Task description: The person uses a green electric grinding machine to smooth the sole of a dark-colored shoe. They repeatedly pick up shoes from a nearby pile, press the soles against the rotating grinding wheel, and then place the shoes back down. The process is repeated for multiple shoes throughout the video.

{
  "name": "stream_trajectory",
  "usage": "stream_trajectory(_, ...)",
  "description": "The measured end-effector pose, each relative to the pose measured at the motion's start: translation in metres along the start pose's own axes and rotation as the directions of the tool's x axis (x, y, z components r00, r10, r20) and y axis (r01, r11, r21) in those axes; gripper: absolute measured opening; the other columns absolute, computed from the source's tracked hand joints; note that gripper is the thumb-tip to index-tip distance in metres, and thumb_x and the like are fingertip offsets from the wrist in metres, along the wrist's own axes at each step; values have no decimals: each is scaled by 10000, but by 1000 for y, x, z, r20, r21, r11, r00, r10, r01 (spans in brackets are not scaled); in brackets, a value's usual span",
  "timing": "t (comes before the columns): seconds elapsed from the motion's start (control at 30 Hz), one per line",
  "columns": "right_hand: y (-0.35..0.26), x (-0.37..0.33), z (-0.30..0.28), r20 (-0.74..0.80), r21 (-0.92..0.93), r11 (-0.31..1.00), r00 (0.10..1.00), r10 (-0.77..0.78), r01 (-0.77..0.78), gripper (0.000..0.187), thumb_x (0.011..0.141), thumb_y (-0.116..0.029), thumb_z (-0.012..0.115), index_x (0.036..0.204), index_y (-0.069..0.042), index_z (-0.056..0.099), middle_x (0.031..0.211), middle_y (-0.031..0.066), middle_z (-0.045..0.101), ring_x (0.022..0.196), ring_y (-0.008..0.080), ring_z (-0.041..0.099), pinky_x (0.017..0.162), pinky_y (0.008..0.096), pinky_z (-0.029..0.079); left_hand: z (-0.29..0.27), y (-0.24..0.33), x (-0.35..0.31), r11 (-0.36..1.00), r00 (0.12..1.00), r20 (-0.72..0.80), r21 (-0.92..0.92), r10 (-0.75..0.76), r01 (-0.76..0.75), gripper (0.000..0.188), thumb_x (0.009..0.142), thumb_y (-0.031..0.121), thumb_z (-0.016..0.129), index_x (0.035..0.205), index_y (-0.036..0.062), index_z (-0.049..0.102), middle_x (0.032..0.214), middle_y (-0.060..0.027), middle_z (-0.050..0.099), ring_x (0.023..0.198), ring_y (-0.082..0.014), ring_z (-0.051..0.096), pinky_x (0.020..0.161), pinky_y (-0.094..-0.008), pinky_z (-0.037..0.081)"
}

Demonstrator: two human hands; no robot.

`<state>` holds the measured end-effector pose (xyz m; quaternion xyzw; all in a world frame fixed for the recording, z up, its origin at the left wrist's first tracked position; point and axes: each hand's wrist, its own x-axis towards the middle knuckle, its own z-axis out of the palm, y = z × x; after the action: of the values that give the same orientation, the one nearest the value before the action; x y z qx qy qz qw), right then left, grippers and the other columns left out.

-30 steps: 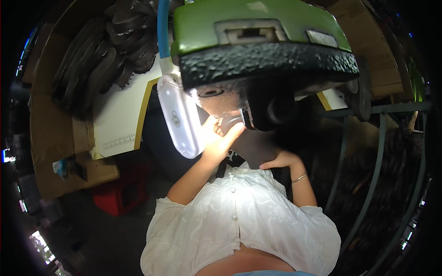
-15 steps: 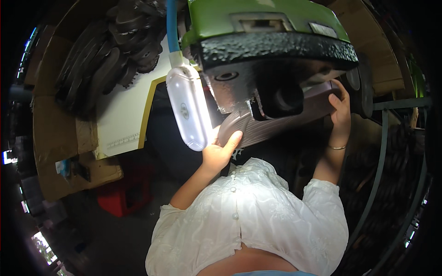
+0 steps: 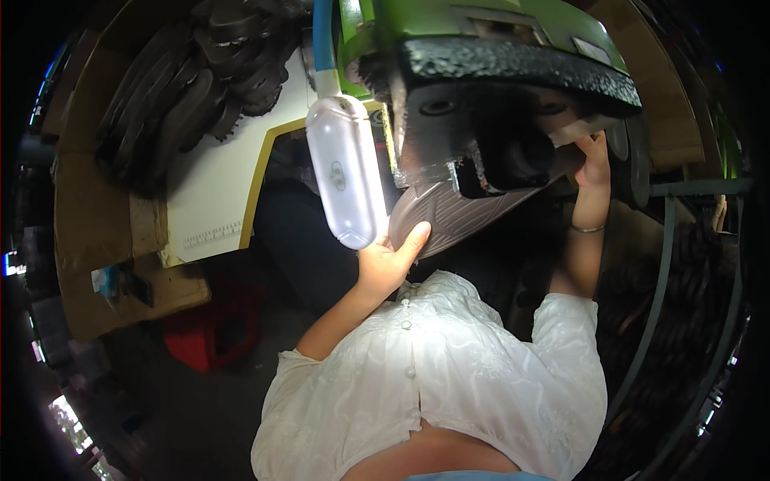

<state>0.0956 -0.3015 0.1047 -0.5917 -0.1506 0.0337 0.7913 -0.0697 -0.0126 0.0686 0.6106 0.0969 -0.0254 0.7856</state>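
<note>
The person holds a dark sole point(image 3: 449, 216) with both hands, in front of the body and under a big green and black machine point(image 3: 525, 64). The sole is grey-brown, with thin lines cut across the side that shows. It slants up to the right, and the black part of the machine hides some of it. It is hard to tell if the sole touches the machine.

The left hand point(image 3: 391, 260) pinches the near end, with its thumb on the lined side and the other fingers mostly hidden. The right hand point(image 3: 592, 167) grips the far end between thumb and fingers, but the machine partly covers that spot. A thin bangle point(image 3: 588, 230) is on the right wrist.

A bright white lamp point(image 3: 343, 172) hangs on a blue pole point(image 3: 323, 40) just beside the left hand. Past it is a white table point(image 3: 212, 188) with a yellow edge. More dark soles point(image 3: 184, 104) lie in a heap by a brown cardboard box point(image 3: 88, 232). A red stool point(image 3: 192, 337) is low on the left. A green metal rack point(image 3: 706, 187) is on the right. The person wears a white blouse point(image 3: 437, 361) with buttons.
</note>
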Motion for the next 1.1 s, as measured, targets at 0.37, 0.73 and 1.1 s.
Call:
stream_trajectory(0.37,5,-13,-7,-94,43,999,996,-8,12,419,767,-166,652,1107,41,524,986,94,604,906,160,583,819,258,444,1,0,0,970,986,56,176,159,-166,257,815,83,617,1032,-47,574,901,-57,615,788,-105,562,715,-232,451)
stream_trajectory(0.73,1,0,3,-38,40,999,999,19,-18,384,784,-156,618,1100,45,531,986,96,603,897,150,581,798,249,447,6,11,-4,999,999,29,43,19,-20,265,826,84,604,1052,-45,560,934,-62,606,829,-103,556,744,-235,448)
stream_trajectory(1.1,18,-29,-11,-82,-12,996,993,87,-88,471,710,-164,693,1103,32,522,965,76,600,887,145,575,813,248,434,-9,0,-5,957,969,14,151,248,-247,291,804,146,640,1022,-37,581,910,-88,629,812,-123,580,745,-268,464)
